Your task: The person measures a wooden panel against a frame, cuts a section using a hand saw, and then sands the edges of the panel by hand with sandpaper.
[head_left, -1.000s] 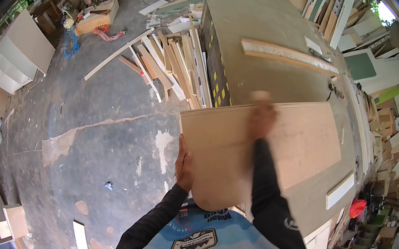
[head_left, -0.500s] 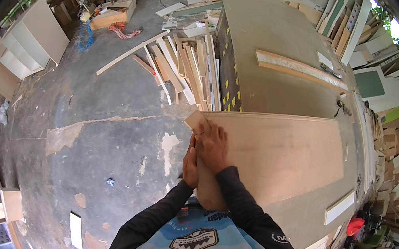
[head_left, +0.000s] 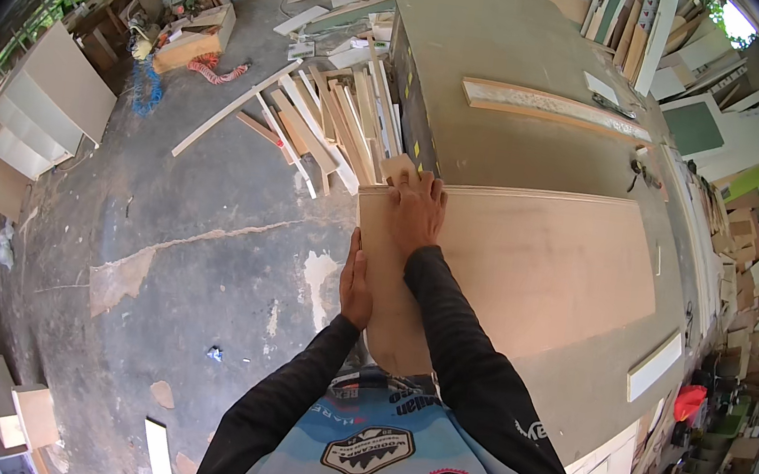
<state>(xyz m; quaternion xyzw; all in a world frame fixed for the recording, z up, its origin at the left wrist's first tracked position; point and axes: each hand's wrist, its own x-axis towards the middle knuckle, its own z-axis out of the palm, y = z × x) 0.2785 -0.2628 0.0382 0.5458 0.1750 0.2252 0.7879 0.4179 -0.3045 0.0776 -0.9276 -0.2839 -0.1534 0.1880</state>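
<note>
A long tan wooden panel [head_left: 525,283] lies flat across the near part of the big board-topped table [head_left: 522,155], its left end close to my body. My right hand [head_left: 417,211] is closed on a small tan block [head_left: 397,167] at the panel's far left corner, with the block reaching past the far edge. The block's underside is hidden. Against the panel's left edge rests my left hand [head_left: 356,286], fingers stretched out along it. A gap of bare panel separates the two hands.
Beyond the left corner, several wood strips [head_left: 322,126] lie on the concrete floor [head_left: 203,282]. A long framed strip [head_left: 556,109] and a tape measure [head_left: 645,173] sit on the table, with a white offcut [head_left: 654,367] near its right edge. A pale cabinet [head_left: 56,93] stands at left.
My right hand has moved away from me with the block, from the left edge to the far corner. My hands, earlier together, are now apart. The whole view has shifted slightly.
</note>
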